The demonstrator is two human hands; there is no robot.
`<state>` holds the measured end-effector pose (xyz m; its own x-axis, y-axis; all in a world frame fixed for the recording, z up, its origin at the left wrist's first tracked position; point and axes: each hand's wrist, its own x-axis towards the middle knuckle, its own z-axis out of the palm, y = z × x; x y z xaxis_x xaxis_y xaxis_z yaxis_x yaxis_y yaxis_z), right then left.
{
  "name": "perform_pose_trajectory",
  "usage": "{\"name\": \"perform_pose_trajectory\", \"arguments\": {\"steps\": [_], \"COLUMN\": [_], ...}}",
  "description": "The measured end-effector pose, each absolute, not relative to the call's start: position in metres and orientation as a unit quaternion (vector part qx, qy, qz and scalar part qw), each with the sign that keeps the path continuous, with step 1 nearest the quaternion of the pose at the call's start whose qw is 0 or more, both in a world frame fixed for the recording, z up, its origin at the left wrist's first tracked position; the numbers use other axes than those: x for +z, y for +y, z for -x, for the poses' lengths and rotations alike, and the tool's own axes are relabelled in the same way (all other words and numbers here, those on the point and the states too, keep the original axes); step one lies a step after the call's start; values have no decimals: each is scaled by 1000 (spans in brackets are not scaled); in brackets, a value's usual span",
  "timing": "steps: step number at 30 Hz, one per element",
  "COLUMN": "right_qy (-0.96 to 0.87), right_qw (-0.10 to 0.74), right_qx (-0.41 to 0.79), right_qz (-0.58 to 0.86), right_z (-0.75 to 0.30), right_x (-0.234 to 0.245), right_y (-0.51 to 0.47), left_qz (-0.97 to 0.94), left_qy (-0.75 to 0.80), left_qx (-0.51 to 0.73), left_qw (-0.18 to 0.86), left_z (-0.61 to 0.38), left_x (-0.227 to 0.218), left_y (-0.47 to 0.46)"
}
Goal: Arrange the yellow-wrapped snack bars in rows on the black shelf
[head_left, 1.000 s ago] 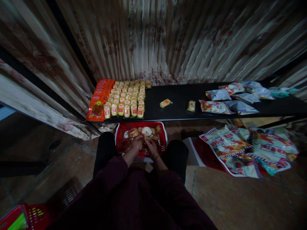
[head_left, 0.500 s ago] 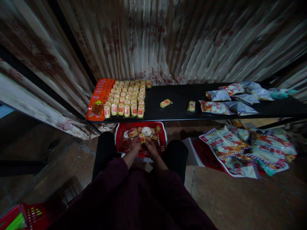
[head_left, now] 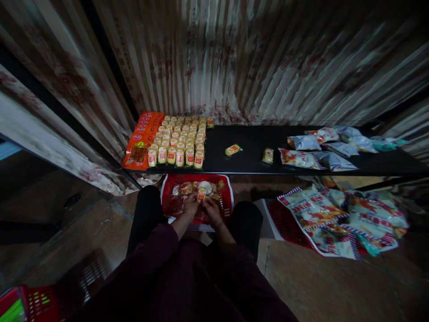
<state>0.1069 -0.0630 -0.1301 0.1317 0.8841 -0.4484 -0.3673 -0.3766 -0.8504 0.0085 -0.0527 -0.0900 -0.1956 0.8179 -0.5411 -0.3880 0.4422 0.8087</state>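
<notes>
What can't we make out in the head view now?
All head view:
- Packet between left hand and right hand: fine print too small, grip too dim.
- Central red basket: floor partly hidden by wrapped items and hands.
- Lower-left basket: cut off by frame edges.

Small yellow wrapped snack (head_left: 201,195)
Red label showing, long side running up the frame, just below and left of centre.
</notes>
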Motion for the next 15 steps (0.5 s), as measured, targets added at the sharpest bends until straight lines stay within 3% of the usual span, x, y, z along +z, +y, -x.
{"name": "perform_pose_trajectory", "arguments": {"steps": [15], "right_qy": [-279], "right_qw": [542], "right_qx": [542], "right_qz": [578], "right_z": [-117], "right_x": [-120], "right_y": [-62], "left_qz": [-234], "left_qy": [572], "left_qx": [517], "left_qw": [592], "left_z": [-24], "left_x": [-77], "left_y": [-47]}}
